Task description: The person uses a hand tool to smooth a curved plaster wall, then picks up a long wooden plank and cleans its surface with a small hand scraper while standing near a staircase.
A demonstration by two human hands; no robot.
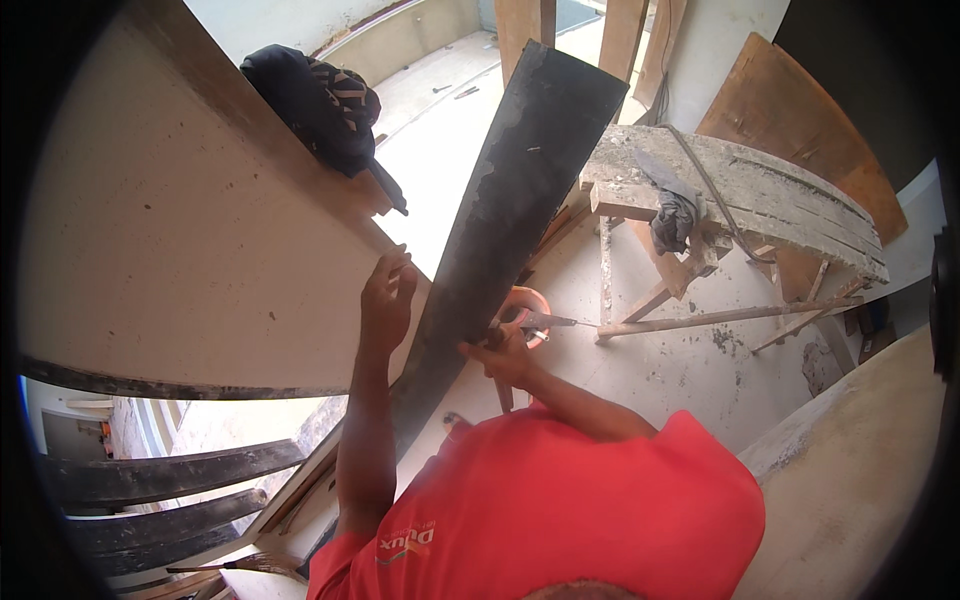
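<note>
A long black plank (515, 165) runs diagonally up through the middle. My left hand (390, 290) is raised left of the plank, over the edge of a pale board (190, 240), its fingers loosely bent and apart, apparently holding nothing. My right hand (500, 355) is at the plank's right edge with fingers curled round a metal-bladed tool (545, 321), whose handle is mostly hidden. The blade points right, above an orange bucket (530, 298).
A dusty wooden trestle bench (790, 215) stands right, bearing a grey rag (675, 220). An orange-brown panel (775, 115) leans behind it. A dark bundle of cloth (305, 105) lies atop the pale board. Dark boards (170, 470) lie lower left. Upright planks (525, 25) stand at the doorway.
</note>
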